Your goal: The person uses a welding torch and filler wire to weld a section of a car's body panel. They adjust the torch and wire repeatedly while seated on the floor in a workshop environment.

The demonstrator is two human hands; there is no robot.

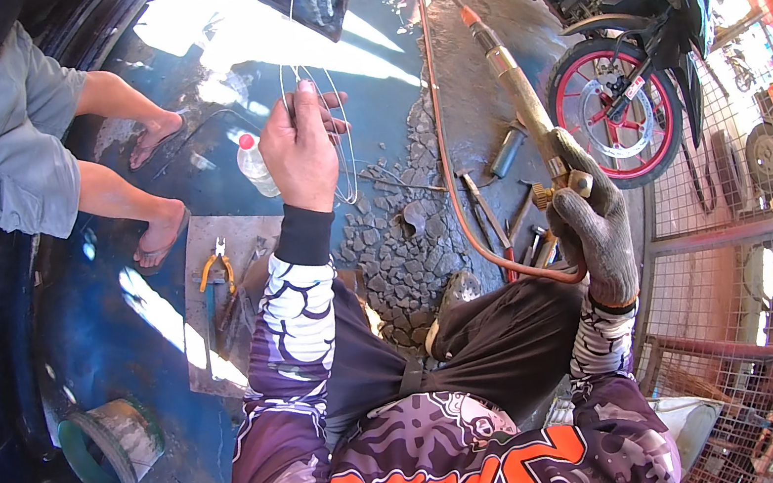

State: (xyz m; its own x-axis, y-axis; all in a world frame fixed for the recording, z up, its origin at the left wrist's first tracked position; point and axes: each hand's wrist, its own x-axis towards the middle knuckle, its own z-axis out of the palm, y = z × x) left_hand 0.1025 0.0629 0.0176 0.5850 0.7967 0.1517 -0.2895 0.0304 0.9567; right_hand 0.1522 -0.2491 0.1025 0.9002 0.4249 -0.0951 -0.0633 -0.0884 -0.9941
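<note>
My bare left hand (302, 154) is raised in front of me, its fingers closed around a loosely looped thin wire (352, 162), one end of which runs up and away. On the right, a grey work glove covers my right hand (601, 234). It grips a gas torch (513, 83) near its brass valve, with the orange-tipped end pointing up and away. From the torch's lower end, a brown hose (445, 148) curves down and then runs toward the far side. Below the torch, several hand tools (484, 207) lie on the ground by a dark green cylinder (506, 153).
A person in grey shorts (3, 149) sits at left. Nearby are a red-capped bottle (255, 168), orange-handled pliers (214, 267) on a board (200, 344), and a bucket (141, 440). Broken rubble (399, 260) covers the ground ahead. A motorcycle (621, 36) and wire mesh (710, 263) stand right.
</note>
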